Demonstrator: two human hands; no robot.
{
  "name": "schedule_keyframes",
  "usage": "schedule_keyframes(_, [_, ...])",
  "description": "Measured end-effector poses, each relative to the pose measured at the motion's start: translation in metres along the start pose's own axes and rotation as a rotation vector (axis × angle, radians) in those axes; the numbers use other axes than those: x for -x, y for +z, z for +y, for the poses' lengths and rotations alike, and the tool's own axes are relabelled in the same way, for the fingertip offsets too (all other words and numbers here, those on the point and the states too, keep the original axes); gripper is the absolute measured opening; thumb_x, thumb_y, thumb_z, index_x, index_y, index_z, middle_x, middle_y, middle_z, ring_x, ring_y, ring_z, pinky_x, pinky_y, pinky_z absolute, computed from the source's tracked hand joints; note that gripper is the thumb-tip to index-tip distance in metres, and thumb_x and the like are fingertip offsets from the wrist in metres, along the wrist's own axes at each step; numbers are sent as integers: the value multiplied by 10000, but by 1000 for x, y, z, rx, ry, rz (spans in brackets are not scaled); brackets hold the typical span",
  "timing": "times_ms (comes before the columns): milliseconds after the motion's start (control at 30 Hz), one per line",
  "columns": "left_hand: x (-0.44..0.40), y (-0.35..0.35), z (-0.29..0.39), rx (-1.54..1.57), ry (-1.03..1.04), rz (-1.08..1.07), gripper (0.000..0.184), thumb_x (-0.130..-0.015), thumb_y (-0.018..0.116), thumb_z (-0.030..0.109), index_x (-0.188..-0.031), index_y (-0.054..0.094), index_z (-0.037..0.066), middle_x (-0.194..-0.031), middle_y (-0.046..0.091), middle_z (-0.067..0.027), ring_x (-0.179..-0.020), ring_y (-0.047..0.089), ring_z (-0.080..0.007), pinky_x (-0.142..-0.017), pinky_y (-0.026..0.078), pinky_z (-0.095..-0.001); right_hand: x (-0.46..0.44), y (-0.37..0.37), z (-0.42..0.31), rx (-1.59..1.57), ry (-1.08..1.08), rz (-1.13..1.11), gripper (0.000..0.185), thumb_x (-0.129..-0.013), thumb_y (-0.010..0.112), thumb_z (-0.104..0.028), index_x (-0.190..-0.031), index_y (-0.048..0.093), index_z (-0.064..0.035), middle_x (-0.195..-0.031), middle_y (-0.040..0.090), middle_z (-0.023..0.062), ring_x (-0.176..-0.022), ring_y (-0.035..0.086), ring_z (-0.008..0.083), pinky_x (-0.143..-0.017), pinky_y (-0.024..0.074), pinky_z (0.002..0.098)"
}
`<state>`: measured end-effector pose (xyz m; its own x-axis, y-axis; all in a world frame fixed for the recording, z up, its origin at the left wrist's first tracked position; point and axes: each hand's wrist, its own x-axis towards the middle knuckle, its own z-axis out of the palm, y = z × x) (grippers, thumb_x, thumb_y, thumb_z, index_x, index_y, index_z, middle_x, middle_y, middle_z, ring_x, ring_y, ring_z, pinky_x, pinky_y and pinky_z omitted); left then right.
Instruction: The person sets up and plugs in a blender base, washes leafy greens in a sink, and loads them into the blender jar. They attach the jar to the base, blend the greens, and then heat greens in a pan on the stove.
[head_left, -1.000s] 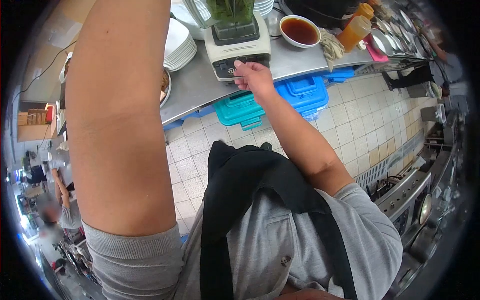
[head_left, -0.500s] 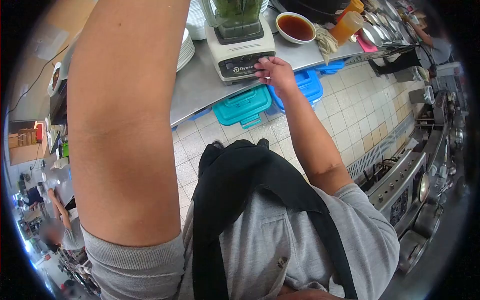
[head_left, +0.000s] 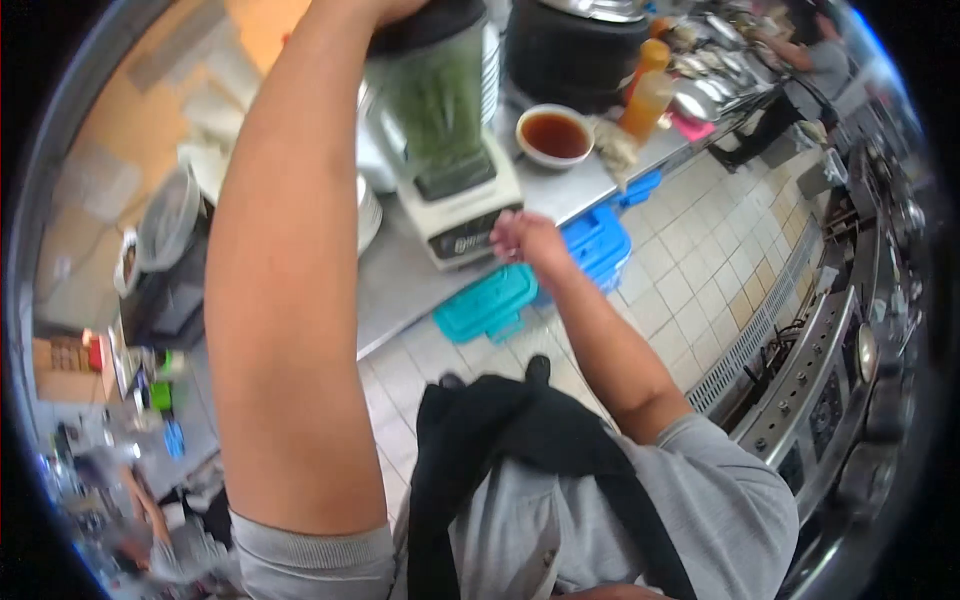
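Note:
A blender stands on the steel counter, its white base (head_left: 470, 205) facing me. Green contents fill much of its clear jar (head_left: 440, 110), which a black lid (head_left: 430, 25) covers. My left hand (head_left: 397, 8) rests at the lid; the frame's top edge cuts it off and its fingers are hidden. Against the right end of the base's black control panel (head_left: 465, 238), my right hand (head_left: 530, 240) is closed, fingers curled together. Blur and the hand itself hide what the fingers grip. A white bowl of reddish-brown liquid (head_left: 556, 136) sits to the right of the blender.
Behind the bowl is a large black pot (head_left: 575, 55). Orange-filled squeeze bottles (head_left: 645, 105) and a crumpled cloth (head_left: 615, 150) lie further right. Stacked plates (head_left: 368, 215) stand left of the blender. Lidded teal (head_left: 487, 303) and blue bins (head_left: 597, 245) sit below the counter. Other people work farther off.
My view has tilted up, so the blender's jar and lid now show, with part of my left hand on top. My right hand stays at the control panel, its fingers more curled.

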<state>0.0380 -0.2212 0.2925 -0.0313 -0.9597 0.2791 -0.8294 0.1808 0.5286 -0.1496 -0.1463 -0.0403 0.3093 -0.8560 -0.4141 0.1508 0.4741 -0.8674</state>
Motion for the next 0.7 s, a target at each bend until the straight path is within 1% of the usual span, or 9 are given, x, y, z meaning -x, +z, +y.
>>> schedule_keyframes(33, [0,1,-1,-6,46,10,559,-670,743,471,-971,709,2,-961,685,-185,-891,649,-261,-811,486,-357,4,6,-3,-41,-8,46,216,-925,599,-261,-853,602,-58,-775,647,58,-608,595,134,-523,481,280])
schedule_keyframes(133, [-9,7,-16,-83,-77,87,846,-620,758,561,-1234,576,8,-1110,646,-165,-984,634,-264,-875,476,-357,2,3,-2,-43,-2,-6,180,-916,606,-240,-839,597,-78,-795,658,51,-617,599,125,-540,487,276])
schedule_keyframes(200, [-12,8,-16,-95,-82,97,832,-623,756,565,-1225,582,17,-1107,647,-166,-974,635,-259,-863,478,-359,2,2,-5,-45,43,-10,170,-915,606,-239,-844,597,-85,-807,659,37,-623,596,121,-556,483,277])
schedule_keyframes(267, [3,3,-3,-20,-137,25,827,-623,758,565,-1221,586,20,-1093,652,-161,-975,636,-260,-859,479,-349,3,-1,-7,-46,54,-46,169,-916,604,-241,-847,597,-87,-813,658,30,-624,593,118,-560,479,278])
schedule_keyframes(333, [8,4,1,-23,-128,54,804,-631,757,555,-1209,592,20,-1072,657,-155,-956,638,-256,-852,480,-343,1,-6,-10,-43,68,-84,168,-918,603,-243,-850,596,-89,-818,656,22,-626,590,115,-565,475,279])
schedule_keyframes(400, [9,2,3,8,-147,38,782,-640,757,543,-1193,598,13,-1049,660,-151,-934,637,-246,-841,479,-332,-3,-10,-10,41,108,-132,160,-925,590,-254,-890,606,-98,-872,663,16,-704,608,120,-656,483,304])
schedule_keyframes(600, [6,5,4,35,-164,63,772,-642,774,487,-1205,584,-8,-1053,654,-152,-934,629,-232,-844,474,-316,-9,-16,-10,34,145,-202,189,-936,581,-267,-886,605,-87,-846,658,26,-687,604,126,-632,484,308])
schedule_keyframes(667, [8,4,8,18,-177,79,793,-641,784,457,-1220,563,-37,-1074,646,-167,-949,626,-232,-855,472,-317,-6,-13,-18,20,168,-195,209,-947,568,-263,-874,594,-68,-834,651,31,-643,594,117,-552,467,270])
schedule_keyframes(700, [7,4,7,29,-171,78,804,-640,787,451,-1223,555,-52,-1081,642,-175,-955,625,-231,-859,471,-316,-8,-12,-20,23,156,-196,209,-947,568,-263,-874,594,-68,-834,651,31,-643,594,117,-552,467,270])
